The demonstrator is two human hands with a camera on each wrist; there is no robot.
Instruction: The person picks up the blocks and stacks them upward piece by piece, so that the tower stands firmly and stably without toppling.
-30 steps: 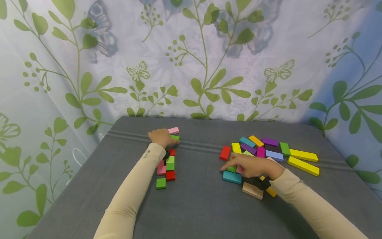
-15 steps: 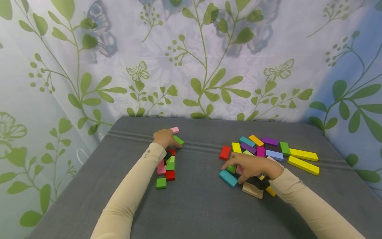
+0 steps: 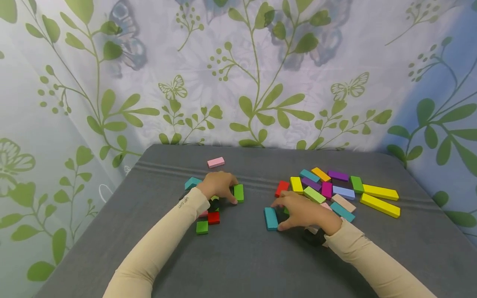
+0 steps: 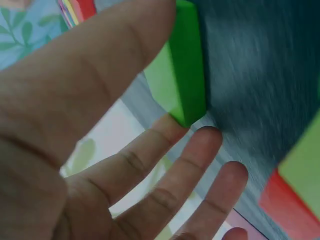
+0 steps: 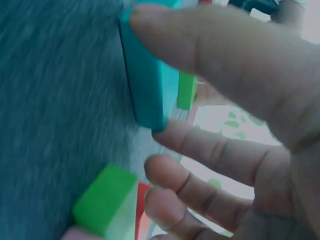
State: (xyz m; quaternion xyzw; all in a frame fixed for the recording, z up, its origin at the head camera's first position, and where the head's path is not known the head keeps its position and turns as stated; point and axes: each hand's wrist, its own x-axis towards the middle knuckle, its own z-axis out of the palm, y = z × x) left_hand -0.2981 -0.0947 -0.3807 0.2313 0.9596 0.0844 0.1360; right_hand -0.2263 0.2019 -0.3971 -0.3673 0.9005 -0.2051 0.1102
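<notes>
On the grey cloth, my left hand (image 3: 232,193) pinches a green block (image 3: 238,193) between thumb and forefinger; in the left wrist view the green block (image 4: 185,65) stands on its edge against the fingertips. My right hand (image 3: 280,214) grips a teal block (image 3: 271,218) left of the coloured pile; in the right wrist view the thumb lies over this teal block (image 5: 147,85) and the fingers curl under it. A small green block (image 5: 107,200) lies close by.
Beside my left wrist lie a teal block (image 3: 192,182), a red block (image 3: 213,217) and a green block (image 3: 202,227); a pink block (image 3: 215,162) sits farther back. A pile of several blocks (image 3: 335,192) spreads right, with two long yellow ones (image 3: 380,205). Leaf-print curtain behind.
My left hand has drawn the green block nearer and to the right, uncovering a teal block. My right hand has pulled the teal block left and turned it lengthwise.
</notes>
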